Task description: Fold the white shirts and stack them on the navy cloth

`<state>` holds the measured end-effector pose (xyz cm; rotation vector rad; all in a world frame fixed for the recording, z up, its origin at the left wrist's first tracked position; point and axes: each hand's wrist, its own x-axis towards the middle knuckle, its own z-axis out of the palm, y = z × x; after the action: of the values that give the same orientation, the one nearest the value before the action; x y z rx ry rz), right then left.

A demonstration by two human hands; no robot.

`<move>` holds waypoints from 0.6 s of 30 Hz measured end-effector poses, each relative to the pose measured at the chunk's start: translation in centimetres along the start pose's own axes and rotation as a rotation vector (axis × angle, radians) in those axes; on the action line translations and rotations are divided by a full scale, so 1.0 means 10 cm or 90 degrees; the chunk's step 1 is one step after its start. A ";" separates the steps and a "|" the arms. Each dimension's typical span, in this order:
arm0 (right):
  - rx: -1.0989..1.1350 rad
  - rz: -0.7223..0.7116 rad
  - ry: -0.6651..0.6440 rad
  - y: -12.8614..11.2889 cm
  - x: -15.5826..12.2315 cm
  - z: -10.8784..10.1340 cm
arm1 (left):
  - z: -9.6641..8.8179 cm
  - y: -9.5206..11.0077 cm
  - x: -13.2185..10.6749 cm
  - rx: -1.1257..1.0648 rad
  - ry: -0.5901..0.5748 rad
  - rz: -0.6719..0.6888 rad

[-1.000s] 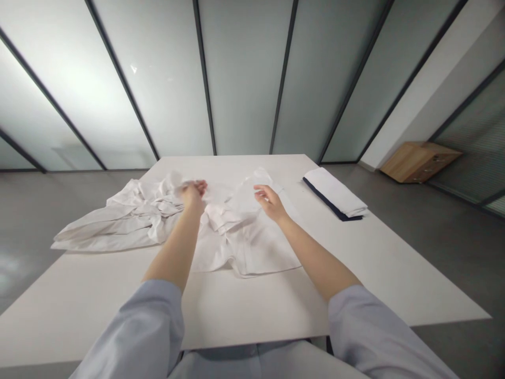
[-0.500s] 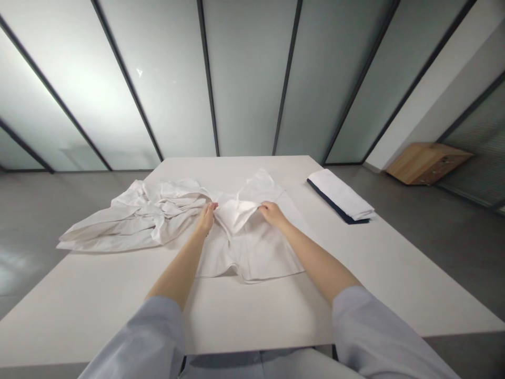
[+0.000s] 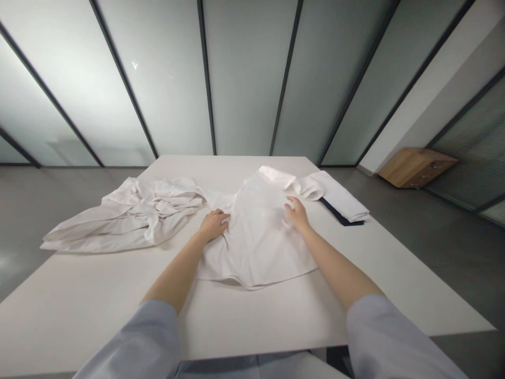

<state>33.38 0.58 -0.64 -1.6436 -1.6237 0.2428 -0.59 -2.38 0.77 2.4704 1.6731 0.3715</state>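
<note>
White garment (image 3: 264, 237), laid mid-table (image 3: 260, 321) within easy reach. Probably steadied by left hand (image 3: 213, 225) with slightly spread fingers; flanked by right hand (image 3: 298, 215) with loosely curled, parted fingers, touching or not unclear.

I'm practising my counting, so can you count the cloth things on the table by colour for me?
White: 3 (crumpled heap, spread-out garment, folded white cloth)
Dark blue: 1 (folded dark cloth under the folded white one)
Total: 4, counting the heap as one, since I can't tell how many pieces are in it.
</note>
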 end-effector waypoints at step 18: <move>-0.292 -0.159 -0.328 -0.27 -0.61 0.11 | -0.06 -0.13 0.42 0.136 -0.053 -0.045</move>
<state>29.67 -4.94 -1.97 -1.7771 -2.3972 0.1825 -0.40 2.00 1.59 2.5235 1.8469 0.0836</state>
